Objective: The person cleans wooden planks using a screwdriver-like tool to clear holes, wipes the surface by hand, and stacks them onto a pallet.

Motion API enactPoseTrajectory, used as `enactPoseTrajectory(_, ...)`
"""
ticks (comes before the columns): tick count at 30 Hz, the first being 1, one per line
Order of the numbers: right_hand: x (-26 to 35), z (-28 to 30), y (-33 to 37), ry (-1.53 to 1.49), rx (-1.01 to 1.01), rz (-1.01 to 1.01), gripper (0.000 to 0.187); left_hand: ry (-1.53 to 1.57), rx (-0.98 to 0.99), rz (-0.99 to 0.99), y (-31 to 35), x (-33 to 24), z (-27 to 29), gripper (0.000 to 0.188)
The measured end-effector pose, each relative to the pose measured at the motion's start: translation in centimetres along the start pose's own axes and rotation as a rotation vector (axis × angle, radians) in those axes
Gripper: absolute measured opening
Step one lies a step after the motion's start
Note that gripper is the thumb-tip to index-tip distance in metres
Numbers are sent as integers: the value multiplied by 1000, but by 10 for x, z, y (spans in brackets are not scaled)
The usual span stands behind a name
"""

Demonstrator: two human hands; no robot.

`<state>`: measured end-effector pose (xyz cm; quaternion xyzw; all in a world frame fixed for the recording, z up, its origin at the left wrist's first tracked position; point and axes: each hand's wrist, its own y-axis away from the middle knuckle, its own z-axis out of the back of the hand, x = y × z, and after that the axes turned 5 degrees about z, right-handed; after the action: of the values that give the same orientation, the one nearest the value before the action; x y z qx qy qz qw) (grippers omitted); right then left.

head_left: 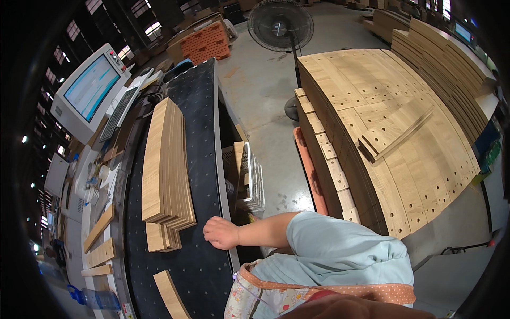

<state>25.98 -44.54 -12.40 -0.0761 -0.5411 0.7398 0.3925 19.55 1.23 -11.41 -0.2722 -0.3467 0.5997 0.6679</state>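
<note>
My right hand point(221, 233) hovers over or rests at the right edge of the black perforated tabletop point(204, 159); I cannot tell if it touches. Its fingers are curled in, and no object shows in them. Just left of the hand lies a stack of long, slightly curved wooden boards point(164, 159), with shorter wooden pieces point(159, 237) under its near end. A single narrow wooden strip point(171, 295) lies nearer, on the same tabletop. My left hand is outside the picture.
A monitor point(91, 87) and keyboard point(119, 112) stand on the left, with a blue water bottle point(95, 299) nearer. White plastic baskets point(255, 181) sit beside the table. To the right rises a large stack of drilled wooden panels point(393, 106); a standing fan point(279, 26) is behind.
</note>
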Motion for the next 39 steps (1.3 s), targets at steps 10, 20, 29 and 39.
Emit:
enactPoseTrajectory(10,-1,0,1,-6,28,-2,9,90,-218,-167,-6,14,-28,60)
enactPoseTrajectory(20,-4,1,4,7,35,-16,10,-55,99,121,33,29,-26,60)
enactPoseTrajectory(29,8,-8,-4,9,-10,20,8,-191,109,97,103,121,-74,58)
enactPoseTrajectory(39,1,-3,1,24,-36,9,7,-107,421,219,-10,-28,37,53)
